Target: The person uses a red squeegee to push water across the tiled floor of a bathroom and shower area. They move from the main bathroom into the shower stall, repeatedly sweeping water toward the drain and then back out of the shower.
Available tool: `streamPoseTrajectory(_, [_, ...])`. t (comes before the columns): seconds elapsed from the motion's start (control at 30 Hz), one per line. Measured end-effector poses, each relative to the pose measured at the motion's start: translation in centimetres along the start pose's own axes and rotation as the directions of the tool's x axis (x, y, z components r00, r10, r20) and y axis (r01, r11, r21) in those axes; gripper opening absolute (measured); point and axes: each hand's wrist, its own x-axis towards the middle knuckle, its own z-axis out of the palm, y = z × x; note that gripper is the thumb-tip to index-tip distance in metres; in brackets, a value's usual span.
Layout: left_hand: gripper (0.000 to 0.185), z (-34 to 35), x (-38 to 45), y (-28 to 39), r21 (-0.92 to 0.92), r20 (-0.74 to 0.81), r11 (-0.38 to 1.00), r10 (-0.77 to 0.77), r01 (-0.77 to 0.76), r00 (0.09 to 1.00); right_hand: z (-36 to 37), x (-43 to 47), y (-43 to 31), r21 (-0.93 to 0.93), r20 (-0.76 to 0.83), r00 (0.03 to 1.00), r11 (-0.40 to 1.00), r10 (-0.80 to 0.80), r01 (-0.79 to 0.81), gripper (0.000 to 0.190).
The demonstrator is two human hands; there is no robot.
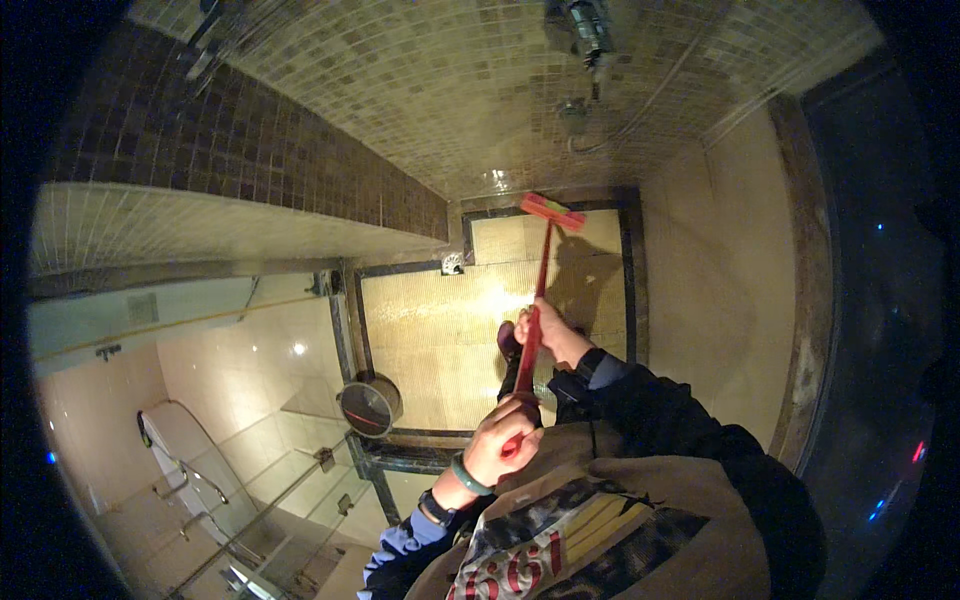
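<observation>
Both of my hands hold one red pole that slants away from my body. My left hand, with a green bangle at its wrist, is wrapped around the near end of the pole. Farther along, my right hand grips the middle of it. At the far end sits a red block-shaped cleaning head with a yellow-green patch. It is at the dark border of the yellowish ribbed floor, near the tiled wall; whether it touches the floor I cannot tell.
A round bin stands at the floor's left edge. A floor drain lies by the wall corner. Metal fittings project from the mosaic wall. At lower left are glass panels and a white fixture with chrome handles. A pale ledge runs along the right.
</observation>
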Motion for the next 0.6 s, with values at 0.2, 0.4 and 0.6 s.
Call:
streamPoseTrajectory(0.2, [0.015,5.3,7.0,-4.1,-0.054,-0.032,0.998,0.039,-0.041,0.999,-4.1,-2.8,-7.5,0.270,-0.022,0.932,0.896,-0.361,0.353,0.032])
streamPoseTrajectory(0.4, [0.010,6.1,8.2,-7.0,-0.167,-0.215,0.978,-0.160,0.125,0.963,-3.3,-1.5,-9.5,-0.129,-0.016,0.870,0.864,-0.493,0.487,0.017])
streamPoseTrajectory(0.6, [0.013,5.4,6.0,-4.4,-0.126,-0.179,0.967,-0.241,0.220,0.954,-2.5,0.6,-6.4,-0.403,-0.110,0.899,0.846,-0.424,0.350,0.029])
